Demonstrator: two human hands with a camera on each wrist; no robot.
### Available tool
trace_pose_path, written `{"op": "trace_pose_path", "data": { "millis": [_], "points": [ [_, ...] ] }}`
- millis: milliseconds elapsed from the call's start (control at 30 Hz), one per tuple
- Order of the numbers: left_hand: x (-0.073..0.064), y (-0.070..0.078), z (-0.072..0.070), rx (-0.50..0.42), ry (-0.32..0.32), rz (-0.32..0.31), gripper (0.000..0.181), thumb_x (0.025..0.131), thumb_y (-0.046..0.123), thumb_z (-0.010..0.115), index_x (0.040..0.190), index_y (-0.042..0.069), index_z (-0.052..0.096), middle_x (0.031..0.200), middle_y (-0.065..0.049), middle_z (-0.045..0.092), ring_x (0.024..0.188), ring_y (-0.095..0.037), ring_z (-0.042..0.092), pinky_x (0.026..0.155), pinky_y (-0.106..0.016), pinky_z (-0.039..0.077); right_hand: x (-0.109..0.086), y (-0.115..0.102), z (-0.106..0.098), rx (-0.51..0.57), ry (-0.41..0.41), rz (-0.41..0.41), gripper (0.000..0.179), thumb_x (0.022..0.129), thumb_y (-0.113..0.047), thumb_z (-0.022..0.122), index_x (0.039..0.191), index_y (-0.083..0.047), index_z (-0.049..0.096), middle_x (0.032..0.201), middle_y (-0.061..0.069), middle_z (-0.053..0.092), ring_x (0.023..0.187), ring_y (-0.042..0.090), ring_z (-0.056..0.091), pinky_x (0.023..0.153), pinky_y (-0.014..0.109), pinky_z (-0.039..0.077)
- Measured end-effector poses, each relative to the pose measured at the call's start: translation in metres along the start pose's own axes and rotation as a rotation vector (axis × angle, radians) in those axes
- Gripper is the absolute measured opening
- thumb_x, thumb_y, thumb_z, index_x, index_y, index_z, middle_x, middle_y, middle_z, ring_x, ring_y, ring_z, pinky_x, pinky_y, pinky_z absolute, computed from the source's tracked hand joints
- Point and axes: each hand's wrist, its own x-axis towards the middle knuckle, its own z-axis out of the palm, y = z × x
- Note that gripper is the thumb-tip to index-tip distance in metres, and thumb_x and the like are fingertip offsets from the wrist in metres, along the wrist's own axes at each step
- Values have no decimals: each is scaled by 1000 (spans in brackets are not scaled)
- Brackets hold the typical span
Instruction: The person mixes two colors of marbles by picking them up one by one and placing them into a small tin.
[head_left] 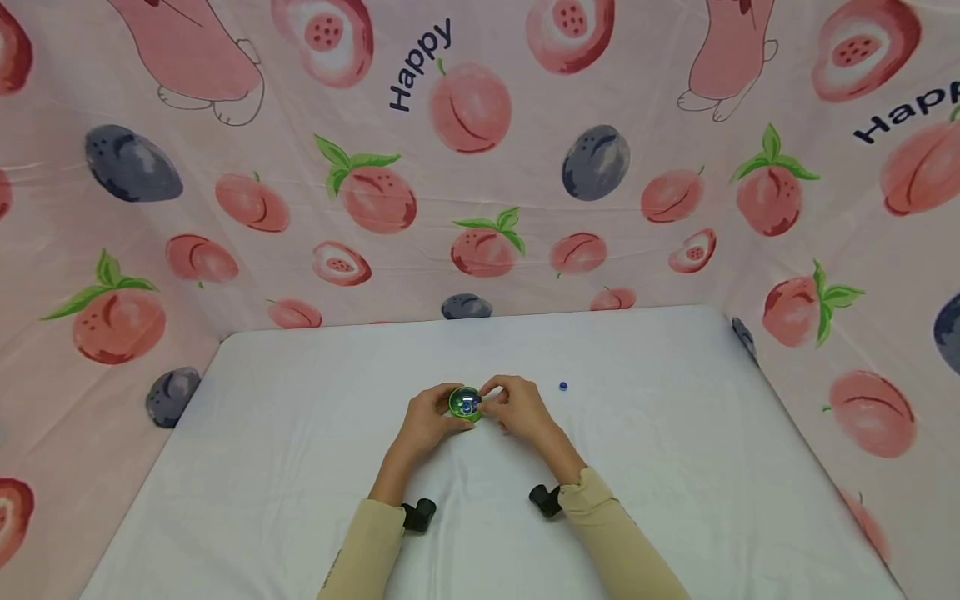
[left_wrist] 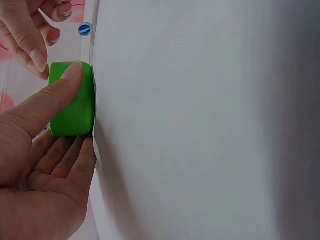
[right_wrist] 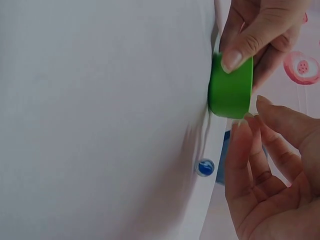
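White cloth covers the table (head_left: 300, 467), and a pink sheet printed with peaches (head_left: 480, 150) walls it in on the far side and both flanks. Nearest are two beige sleeves (head_left: 615, 542), each wrist carrying a small black camera (head_left: 420, 515). Beyond them, about mid-table, both hands meet at a small green cup (head_left: 465, 403) standing on the cloth; something blue and glassy shows inside it, too small to name. The left hand (head_left: 426, 422) grips the cup, thumb on its rim and fingers curled round its left side. The right hand (head_left: 517, 407) has its fingertips at the cup's right edge, loosely curled; whether they pinch the rim or only touch it cannot be told.

Judging from this, the cup is best kept flat on the cloth under the left thumb's steady hold, while the right fingers work lightly from above so it does not tip.

Farther off to the right lies a blue marble (head_left: 563, 387), apart from the hands. Nothing stands between it and the cup.
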Motion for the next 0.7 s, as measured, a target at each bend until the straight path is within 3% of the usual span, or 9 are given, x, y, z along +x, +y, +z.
{"op": "trace_pose_path", "data": {
  "millis": [300, 700],
  "points": [
    [1, -1, 0, 0, 8, -9, 62, 79, -8, 88, 136, -9, 64, 134, -28, 67, 130, -41, 65, 109, -46, 56, -5, 4, -20, -11, 84, 71, 19, 95, -8, 78, 112, -1, 75, 74, 16, 67, 48, 13, 52, 47, 21, 42],
    [-2, 1, 1, -9, 10, -18, 61, 80, -9, 87, 136, -10, 63, 135, -29, 66, 132, -43, 63, 112, -47, 54, -12, 24, -48, -39, 179, 117, 21, 95, -8, 78, 114, -1, 75, 75, 19, 68, 50, 20, 58, 50, 24, 44]
  ]
}}
